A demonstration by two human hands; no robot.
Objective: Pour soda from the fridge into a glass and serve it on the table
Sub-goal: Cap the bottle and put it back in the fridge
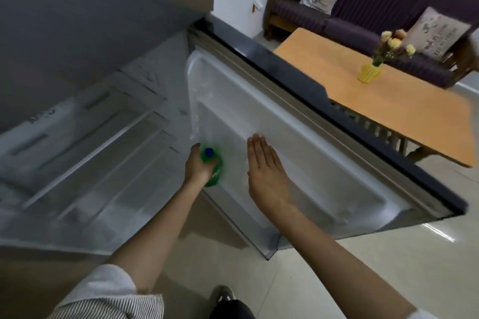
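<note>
Two hands at the open fridge (90, 163). Left hand (197, 167): fingers curled round the green soda bottle (217, 169), whose blue cap (209, 152) stands clear between thumb and fingertips. Right hand (267, 171): fingers straight and together, holding nothing, just right of the bottle. The inner door panel (324, 163) lies beneath and beyond its fingertips; contact not discernible. Well beyond them, past the door's edge, stands the wooden table (401, 116) bearing a yellow vase (369, 74).

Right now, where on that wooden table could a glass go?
The table is bare on both sides of the yellow vase: the far end near the wall, and the wider stretch toward the near corner. Only the vase's spot is taken; the fridge door hides one edge.
</note>
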